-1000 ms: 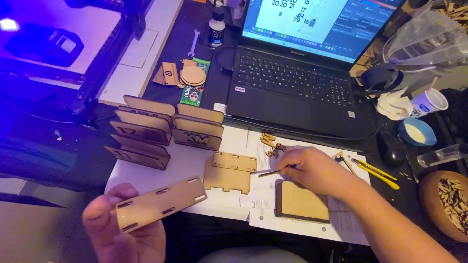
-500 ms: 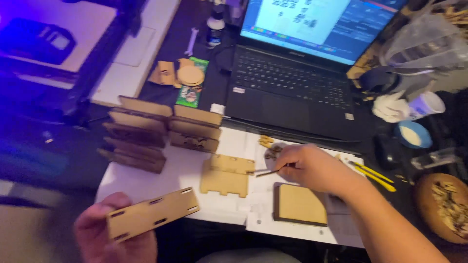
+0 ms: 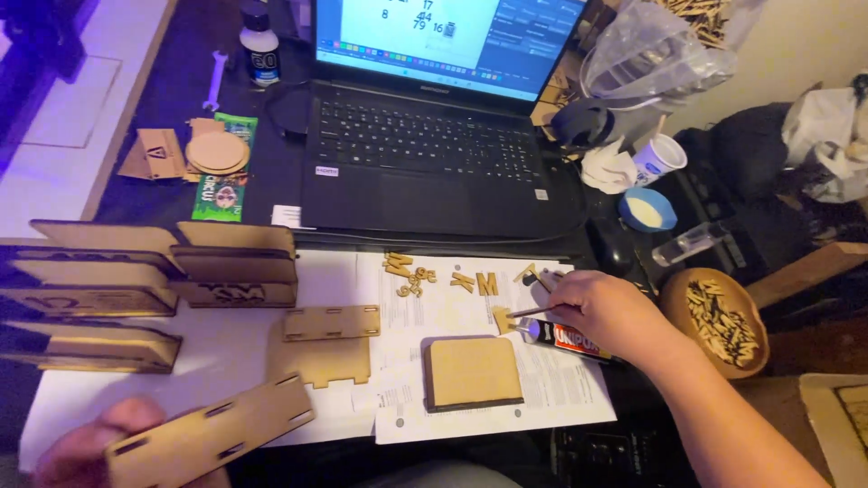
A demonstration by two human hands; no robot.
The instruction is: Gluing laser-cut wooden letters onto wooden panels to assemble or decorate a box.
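My left hand (image 3: pixel 86 445) at the bottom left grips a long slotted wooden panel (image 3: pixel 210 432), held over the white paper. My right hand (image 3: pixel 613 312) pinches a thin stick (image 3: pixel 532 312), its tip touching a small wooden letter (image 3: pixel 503 318) on the printed sheet. Under that hand lies a glue tube (image 3: pixel 570 340). More wooden letters (image 3: pixel 441 276) lie scattered above. A rectangular wooden plate (image 3: pixel 473 371) rests in front, and two flat notched panels (image 3: pixel 327 342) lie left of it.
An open laptop (image 3: pixel 425 154) sits behind the paper. Assembled wooden holders (image 3: pixel 154 271) stand at the left. A wooden bowl of small sticks (image 3: pixel 719 321), a blue lid (image 3: pixel 647 209), a cup (image 3: pixel 658 160) and a plastic bag (image 3: pixel 655 54) are at the right. A small bottle (image 3: pixel 259 41) stands at the back.
The view has shifted rightward. My left hand with the panel has dropped toward the bottom left corner. My right hand stays over the letters with the stick.
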